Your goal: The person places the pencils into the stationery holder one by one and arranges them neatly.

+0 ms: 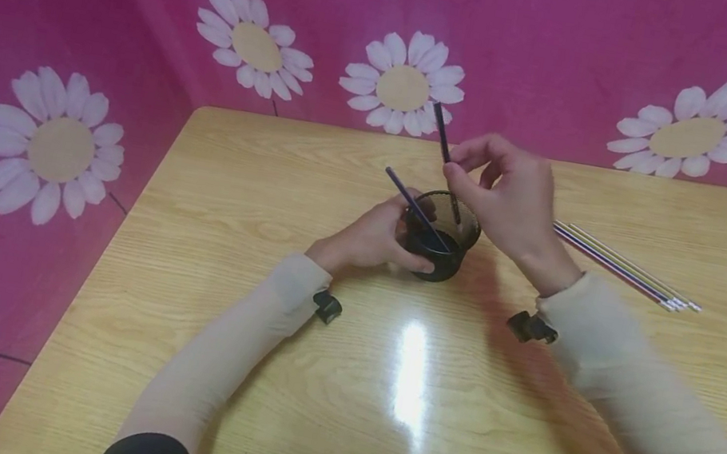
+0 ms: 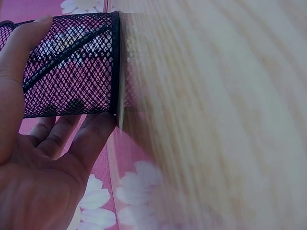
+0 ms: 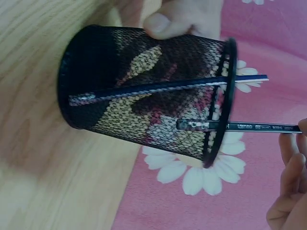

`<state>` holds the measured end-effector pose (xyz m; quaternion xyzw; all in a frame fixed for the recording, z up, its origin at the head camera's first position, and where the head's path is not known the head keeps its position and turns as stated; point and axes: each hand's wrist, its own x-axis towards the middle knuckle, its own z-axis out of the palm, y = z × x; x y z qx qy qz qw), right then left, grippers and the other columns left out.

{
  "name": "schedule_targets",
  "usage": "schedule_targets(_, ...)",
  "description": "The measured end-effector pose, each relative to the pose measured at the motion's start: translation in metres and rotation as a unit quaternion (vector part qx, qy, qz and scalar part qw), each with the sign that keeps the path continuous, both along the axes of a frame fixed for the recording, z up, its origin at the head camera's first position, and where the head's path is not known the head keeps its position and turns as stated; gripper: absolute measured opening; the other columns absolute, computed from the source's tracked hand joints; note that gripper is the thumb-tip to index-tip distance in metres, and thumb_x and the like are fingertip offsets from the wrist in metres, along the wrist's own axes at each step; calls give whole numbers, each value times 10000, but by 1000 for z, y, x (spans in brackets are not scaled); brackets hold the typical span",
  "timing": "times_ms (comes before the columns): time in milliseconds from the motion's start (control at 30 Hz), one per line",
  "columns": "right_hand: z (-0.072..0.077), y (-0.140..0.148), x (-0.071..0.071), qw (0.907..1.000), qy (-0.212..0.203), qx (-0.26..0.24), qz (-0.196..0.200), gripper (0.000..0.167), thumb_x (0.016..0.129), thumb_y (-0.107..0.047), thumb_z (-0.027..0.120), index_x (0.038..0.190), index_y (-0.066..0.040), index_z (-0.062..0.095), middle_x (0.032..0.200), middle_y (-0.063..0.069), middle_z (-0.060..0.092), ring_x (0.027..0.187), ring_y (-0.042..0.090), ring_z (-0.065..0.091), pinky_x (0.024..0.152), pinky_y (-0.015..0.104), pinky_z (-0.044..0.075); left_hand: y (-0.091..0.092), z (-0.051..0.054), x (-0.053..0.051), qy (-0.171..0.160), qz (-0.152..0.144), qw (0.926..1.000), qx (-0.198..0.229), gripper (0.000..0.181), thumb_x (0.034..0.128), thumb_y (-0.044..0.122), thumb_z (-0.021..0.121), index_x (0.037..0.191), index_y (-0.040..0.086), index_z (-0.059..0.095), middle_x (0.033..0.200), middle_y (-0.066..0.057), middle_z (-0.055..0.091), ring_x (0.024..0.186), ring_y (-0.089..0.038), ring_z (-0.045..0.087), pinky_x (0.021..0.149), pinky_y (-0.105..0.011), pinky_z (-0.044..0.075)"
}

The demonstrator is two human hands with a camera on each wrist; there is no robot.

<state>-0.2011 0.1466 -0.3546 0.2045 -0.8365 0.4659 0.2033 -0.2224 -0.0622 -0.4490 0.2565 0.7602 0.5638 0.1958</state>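
A black mesh cup (image 1: 441, 268) stands on the table, gripped around its side by my left hand (image 1: 376, 237); the left wrist view shows the thumb and fingers on either side of the mesh cup (image 2: 72, 67). One dark blue pencil (image 3: 168, 88) leans inside it, its top above the rim. My right hand (image 1: 508, 196) pinches a black pencil (image 1: 442, 132) near its upper part. In the right wrist view the lower end of that black pencil (image 3: 259, 127) is inside the cup, above the bottom.
Several striped pencils (image 1: 620, 264) lie side by side on the wooden table (image 1: 195, 189), right of my right hand. Behind and to the left hangs a pink cloth (image 1: 551, 33) with white flowers. Light reflects off the table in front of the cup.
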Motion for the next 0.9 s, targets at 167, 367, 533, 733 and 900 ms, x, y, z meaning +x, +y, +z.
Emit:
schedule_targets(167, -10, 0, -2, 9991, -125, 394, -57, 44, 968, -61, 792, 995, -27, 779, 898, 88, 799, 684, 158, 545, 626, 226, 394, -1, 0, 0, -10, 1, 10000, -93, 829, 824, 10, 948, 1491, 40, 456, 1417, -111, 585, 1270, -220, 626, 1106, -342, 503)
schedule_targets(367, -16, 1, -4, 9965, -388, 738, -94, 71, 984, -92, 778, 1023, -32, 786, 914, 97, 796, 723, 202, 573, 653, 270, 398, 0, 0, 0, 48, -7, 9999, -95, 819, 818, 7, 951, 1474, 48, 462, 1420, -116, 603, 1273, -216, 629, 1116, -343, 492)
schedule_targets(533, -17, 1, -5, 9917, -638, 1114, -126, 92, 992, -131, 786, 1046, -56, 797, 927, 78, 797, 727, 216, 580, 660, 313, 405, 1, 0, -1, 86, -15, 9999, -95, 845, 810, 8, 955, 1493, 51, 460, 1452, -116, 594, 1290, -209, 619, 1129, -331, 479)
schedule_targets(733, -18, 0, -6, 9853, -788, 1517, -56, 108, 999, -164, 779, 1065, -84, 812, 930, 55, 798, 647, 212, 561, 595, 332, 390, 1, 0, -1, 106, -52, 9999, -82, 855, 809, 25, 963, 1503, 69, 464, 1450, -91, 625, 1296, -187, 620, 1143, -334, 463)
schedule_targets(900, -19, -1, -8, 9807, -978, 1694, 50, 130, 996, -187, 793, 1078, -86, 806, 939, 54, 801, 605, 210, 580, 593, 359, 416, 0, 0, -1, 170, -80, 9998, -96, 875, 809, 28, 962, 1526, 80, 463, 1457, -77, 638, 1308, -172, 606, 1143, -341, 460)
